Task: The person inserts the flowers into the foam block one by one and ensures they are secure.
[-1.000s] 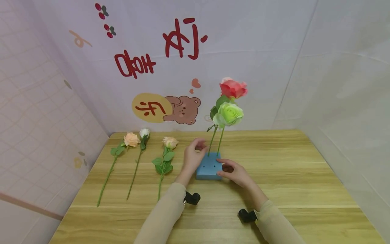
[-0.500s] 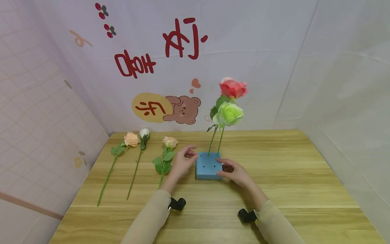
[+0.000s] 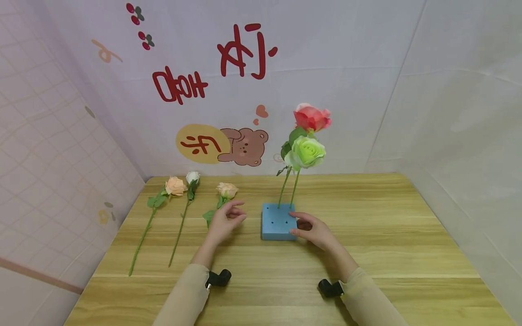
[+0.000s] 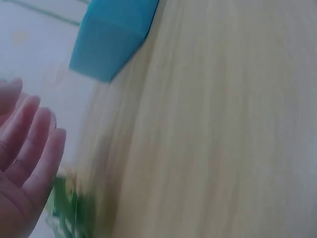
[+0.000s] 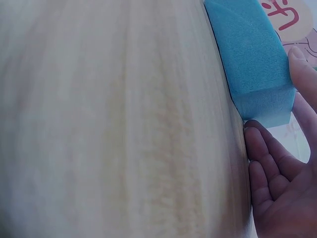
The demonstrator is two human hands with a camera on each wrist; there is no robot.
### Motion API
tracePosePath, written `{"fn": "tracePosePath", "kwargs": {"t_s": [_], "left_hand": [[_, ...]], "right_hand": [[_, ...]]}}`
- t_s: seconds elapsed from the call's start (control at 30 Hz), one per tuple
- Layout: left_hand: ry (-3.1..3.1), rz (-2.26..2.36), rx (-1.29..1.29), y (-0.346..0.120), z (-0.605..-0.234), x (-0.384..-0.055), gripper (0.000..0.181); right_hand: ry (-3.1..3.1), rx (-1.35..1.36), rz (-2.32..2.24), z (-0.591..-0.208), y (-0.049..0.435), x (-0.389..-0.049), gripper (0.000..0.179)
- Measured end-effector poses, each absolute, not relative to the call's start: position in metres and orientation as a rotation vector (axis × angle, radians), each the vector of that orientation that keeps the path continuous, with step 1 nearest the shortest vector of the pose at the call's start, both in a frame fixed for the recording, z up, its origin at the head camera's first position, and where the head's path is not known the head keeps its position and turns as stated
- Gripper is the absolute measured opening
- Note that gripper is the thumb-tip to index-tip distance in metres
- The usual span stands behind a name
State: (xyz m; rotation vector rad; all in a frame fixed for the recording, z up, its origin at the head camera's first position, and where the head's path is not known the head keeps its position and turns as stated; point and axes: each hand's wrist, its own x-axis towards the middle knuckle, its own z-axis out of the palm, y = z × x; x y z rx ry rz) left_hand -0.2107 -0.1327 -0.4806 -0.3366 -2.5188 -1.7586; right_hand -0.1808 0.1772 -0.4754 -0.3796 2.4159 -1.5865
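A blue foam block (image 3: 278, 222) with small holes in its top sits mid-table. From its back holes rise the stems of a pink-red rose (image 3: 311, 117) and a light green rose (image 3: 306, 152). My right hand (image 3: 317, 232) holds the block's right side, thumb at the front corner and a finger on the top edge. Left of the block, my left hand (image 3: 223, 223) has loosely bent fingers and nothing in them. It is over the leaves and stem of a cream rose (image 3: 227, 190), hiding much of them; contact cannot be told.
Farther left on the wooden table (image 3: 367, 253) lie a peach rose (image 3: 175, 186) and a white rose (image 3: 193, 178), their stems pointing toward the front. A printed cloth backdrop (image 3: 334, 68) hangs behind the table's back edge.
My left hand has moved left, from beside the block and the stems to above the cream rose. My right hand has stayed on the block.
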Motion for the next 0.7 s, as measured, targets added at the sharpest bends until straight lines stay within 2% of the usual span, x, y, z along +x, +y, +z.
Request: {"fn": "tracePosePath", "kwargs": {"t_s": [0.7], "left_hand": [[-2.501,-1.728,-0.019,-0.243,-0.485,-0.19,0.042]], "right_hand": [[2.411,-0.383,-1.595,-0.474,0.176,-0.179,0.055]]}}
